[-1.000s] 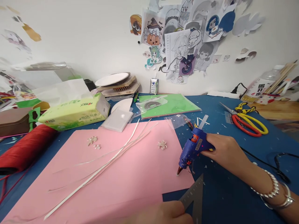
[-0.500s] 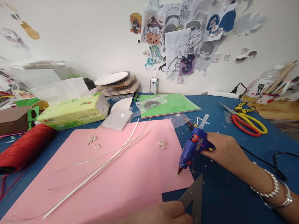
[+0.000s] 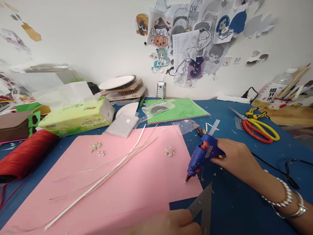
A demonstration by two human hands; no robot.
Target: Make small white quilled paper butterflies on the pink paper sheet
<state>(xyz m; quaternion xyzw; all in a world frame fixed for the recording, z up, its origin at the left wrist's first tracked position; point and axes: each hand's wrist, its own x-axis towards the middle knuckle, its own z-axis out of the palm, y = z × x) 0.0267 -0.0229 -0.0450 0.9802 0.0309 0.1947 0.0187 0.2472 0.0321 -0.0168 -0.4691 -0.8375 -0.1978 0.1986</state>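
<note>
My right hand point(image 3: 234, 156) is wrapped around the handle of a blue hot glue gun point(image 3: 200, 158), a clear glue stick point(image 3: 214, 128) poking from its back end. The gun's nozzle points down at the right part of the pink paper point(image 3: 137, 182); whether it touches cannot be told. At the bottom edge, partly cut off, my left hand point(image 3: 173, 223) has curled fingers beside a metal set square point(image 3: 206, 204); what they hold, if anything, is hidden. On the paper lie thin white strips point(image 3: 110, 173), a coiled white ornament point(image 3: 169, 151) and small white pieces point(image 3: 96, 147).
Red-and-yellow scissors point(image 3: 259, 130) lie at right, near the gun's black cord point(image 3: 269, 168). Behind the paper are a green sheet pack point(image 3: 186, 109) and a plastic sleeve point(image 3: 123, 124). A tissue pack point(image 3: 78, 117) and a red thread spool point(image 3: 26, 155) stand at left.
Almost nothing differs. The glue gun's nozzle has shifted very slightly left, and my left hand stays at the bottom edge.
</note>
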